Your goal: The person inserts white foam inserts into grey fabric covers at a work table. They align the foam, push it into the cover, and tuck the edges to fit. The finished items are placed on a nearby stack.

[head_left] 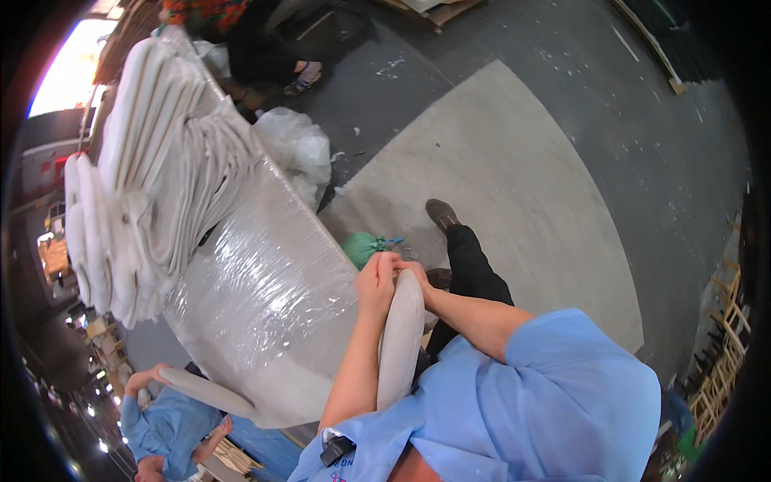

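Note:
A light grey padded cushion (pixel 401 341) stands on its narrow edge between my forearms, against my body. My left hand (pixel 376 281) is closed at its far end, fingers bent over the corner. Close beside it, my right hand (pixel 411 277) grips the same end from the right. The fingertips meet at the cushion's tip and are partly hidden. Just left of my hands lies a table (pixel 269 297) covered in shiny clear plastic film. Past my hands is a green bag or bundle (pixel 363 245) with a bit of blue on it.
White cushions (pixel 152 104) and folded grey covers (pixel 213 165) are piled at the table's far left. A co-worker (pixel 173 426) at lower left holds a similar cushion (pixel 205 391). Clear plastic (pixel 293 149) lies behind the table. A pale mat (pixel 522 185) covers the floor; wooden frames (pixel 719 345) stand far right.

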The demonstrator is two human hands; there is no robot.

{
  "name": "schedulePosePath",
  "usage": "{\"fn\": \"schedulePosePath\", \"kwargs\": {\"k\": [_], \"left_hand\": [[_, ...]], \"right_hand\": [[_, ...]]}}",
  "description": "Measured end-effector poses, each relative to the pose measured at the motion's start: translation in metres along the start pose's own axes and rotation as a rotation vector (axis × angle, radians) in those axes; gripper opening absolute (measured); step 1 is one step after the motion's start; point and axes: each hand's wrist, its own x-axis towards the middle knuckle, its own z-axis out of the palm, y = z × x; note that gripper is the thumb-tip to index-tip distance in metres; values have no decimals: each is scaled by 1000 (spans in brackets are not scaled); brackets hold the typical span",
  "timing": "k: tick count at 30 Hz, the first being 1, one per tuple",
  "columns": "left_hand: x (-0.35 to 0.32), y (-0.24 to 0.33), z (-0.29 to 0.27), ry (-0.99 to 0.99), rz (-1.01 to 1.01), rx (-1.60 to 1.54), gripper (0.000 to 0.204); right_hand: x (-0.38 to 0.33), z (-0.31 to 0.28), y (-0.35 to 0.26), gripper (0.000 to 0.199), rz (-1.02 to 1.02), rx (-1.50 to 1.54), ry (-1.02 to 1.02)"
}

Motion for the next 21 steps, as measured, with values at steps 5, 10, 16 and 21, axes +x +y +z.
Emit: {"fn": "schedulePosePath", "kwargs": {"k": [5,10,16,21], "left_hand": [[-116,-28,-65,132,-17,405,21],[-205,-50,-83,234,-224,338,22],[-226,-67,-73,316,-192,247,29],[-211,-78,-80,343,-222,261,38]], "right_hand": [[-29,27,-30,48,-156,-455,169],[-53,42,-100,71,33,-766,-102],[-94,92,-164,64,399,-997,-406],[-109,144,-171,55,409,-1110,-507]]}}
